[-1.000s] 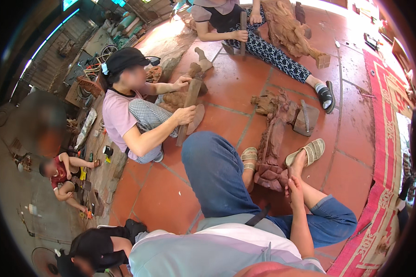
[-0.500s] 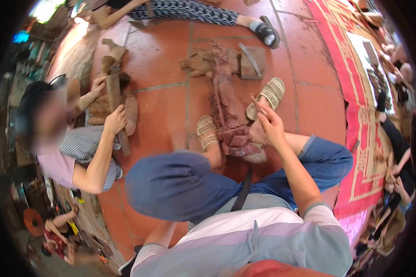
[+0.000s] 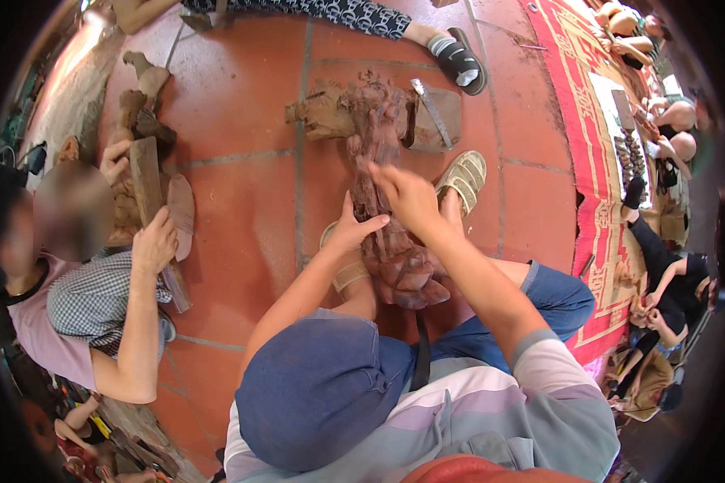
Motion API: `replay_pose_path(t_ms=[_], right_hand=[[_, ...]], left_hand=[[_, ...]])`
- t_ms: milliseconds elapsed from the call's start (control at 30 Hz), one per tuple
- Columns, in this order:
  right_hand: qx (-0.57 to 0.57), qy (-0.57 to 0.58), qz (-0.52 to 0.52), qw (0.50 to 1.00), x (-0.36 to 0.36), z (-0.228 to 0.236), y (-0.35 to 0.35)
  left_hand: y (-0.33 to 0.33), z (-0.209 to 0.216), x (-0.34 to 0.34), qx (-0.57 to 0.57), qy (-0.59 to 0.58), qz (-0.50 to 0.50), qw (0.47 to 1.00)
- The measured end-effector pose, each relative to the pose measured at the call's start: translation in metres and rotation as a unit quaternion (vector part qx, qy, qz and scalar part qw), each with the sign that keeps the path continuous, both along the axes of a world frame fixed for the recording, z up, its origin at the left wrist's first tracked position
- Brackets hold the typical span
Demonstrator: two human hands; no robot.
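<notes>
A reddish-brown wood carving (image 3: 401, 270) lies lengthwise between my sandalled feet, its near end by my shins. My left hand (image 3: 358, 229) wraps its left side, thumb across the top and fingers along the edge. From the right, my right hand (image 3: 409, 201) bends down over the middle of the carving. Its fingers are closed and slightly blurred; whatever they hold is hidden. Past my hands, the far part of the carving rests across a rough brown wood block (image 3: 322, 113). A flat grey metal strip (image 3: 432, 114) lies on the block's right part.
At left a co-worker's hands hold a long wooden piece (image 3: 147, 181) over another carving (image 3: 125, 213). Ahead, another person's sandalled foot (image 3: 459, 60) rests on the red tile floor (image 3: 242, 105). A red patterned mat (image 3: 600, 266) runs along the right, with several people beyond it.
My left hand has come into view and taken hold of the carving. My right hand, earlier raised at the right with a small thin piece, has moved left onto the carving.
</notes>
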State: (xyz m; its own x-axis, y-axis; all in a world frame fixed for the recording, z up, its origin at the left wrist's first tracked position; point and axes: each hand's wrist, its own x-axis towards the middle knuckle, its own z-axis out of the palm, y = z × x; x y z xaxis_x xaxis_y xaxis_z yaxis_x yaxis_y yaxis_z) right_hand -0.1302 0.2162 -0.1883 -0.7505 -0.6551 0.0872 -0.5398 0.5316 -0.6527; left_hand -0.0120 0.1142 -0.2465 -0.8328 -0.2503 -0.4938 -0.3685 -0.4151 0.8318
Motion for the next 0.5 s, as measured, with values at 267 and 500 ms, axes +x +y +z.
replay_pose_path(t_ms=[267,500], right_hand=[[0.016,-0.005,0.013,1.000,-0.015,0.006,0.001],[0.061,0.079,0.055,0.994,-0.036,-0.006,-0.011]], left_hand=[[0.009,0.016,0.002,-0.017,-0.032,0.035,0.999],[0.004,0.014,0.002,-0.035,-0.043,0.020,0.998]])
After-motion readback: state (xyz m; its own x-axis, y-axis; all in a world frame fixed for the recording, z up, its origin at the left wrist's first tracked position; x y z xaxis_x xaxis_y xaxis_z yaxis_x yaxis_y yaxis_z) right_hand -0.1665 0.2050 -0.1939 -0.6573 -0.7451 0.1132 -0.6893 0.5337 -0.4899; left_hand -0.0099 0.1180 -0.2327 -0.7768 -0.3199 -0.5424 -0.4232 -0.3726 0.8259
